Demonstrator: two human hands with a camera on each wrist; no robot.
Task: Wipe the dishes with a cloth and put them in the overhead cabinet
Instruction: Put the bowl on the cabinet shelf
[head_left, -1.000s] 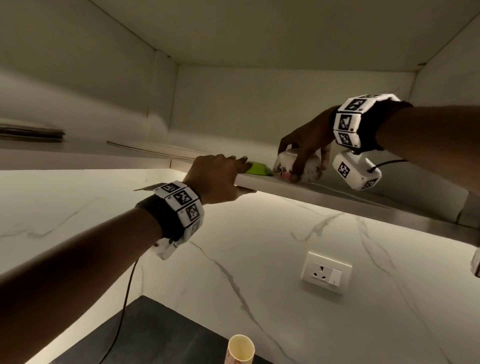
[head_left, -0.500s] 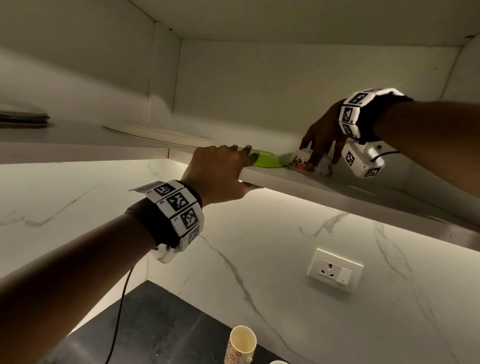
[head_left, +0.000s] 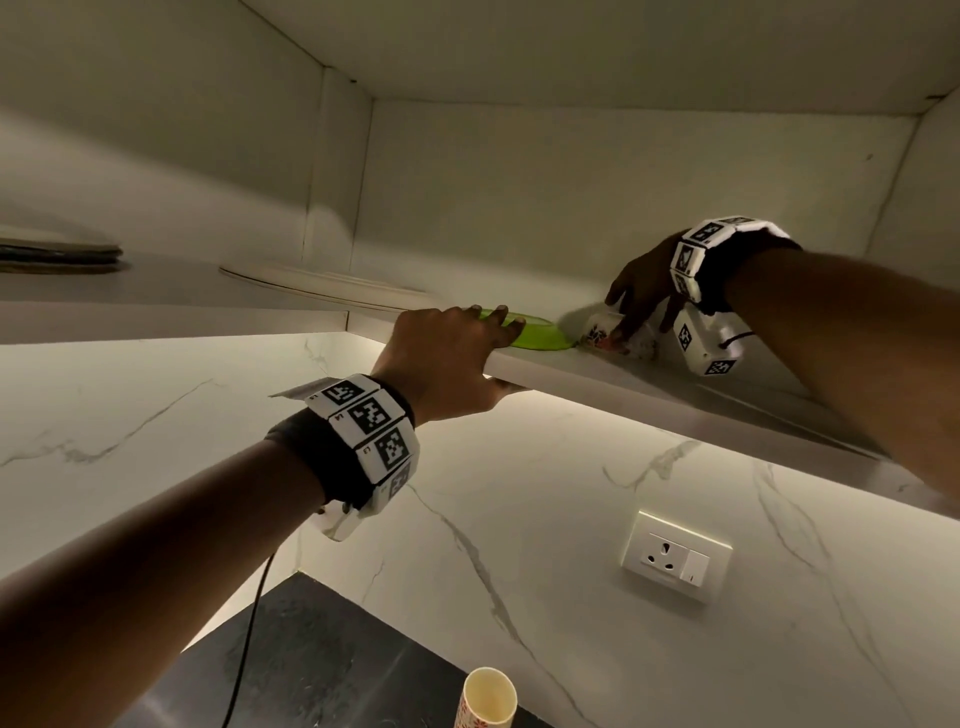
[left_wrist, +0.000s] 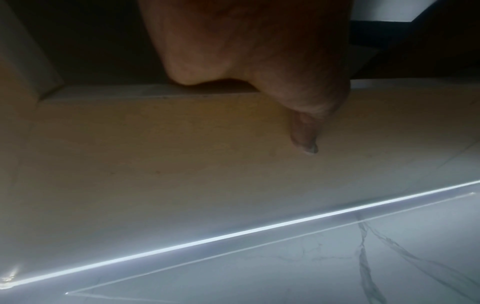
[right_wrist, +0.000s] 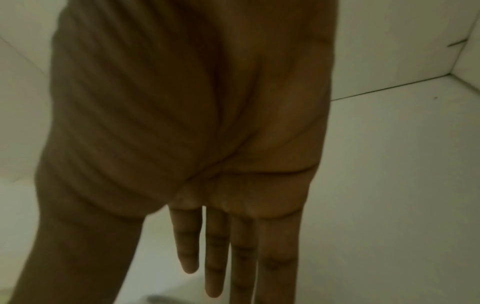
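Observation:
A white cup with a floral print (head_left: 597, 330) stands on the overhead cabinet shelf (head_left: 623, 379), just right of a green plate (head_left: 540, 332). My right hand (head_left: 641, 296) is above the cup, its straight fingers (right_wrist: 215, 257) pointing down and touching the cup's top. My left hand (head_left: 457, 353) grips the shelf's front edge, fingers on top beside the green plate. Its thumb (left_wrist: 303, 133) presses the shelf's underside. No cloth is in view.
A large white plate (head_left: 322, 283) and a dark flat stack (head_left: 57, 254) lie on the shelf to the left. Below are a marble wall with a socket (head_left: 675, 561), a dark counter (head_left: 311, 649) and a paper cup (head_left: 488, 699).
My right hand carried the cup from the shelf's front edge deeper inside, beside the green plate, and its fingers straightened. The left hand stayed on the shelf edge.

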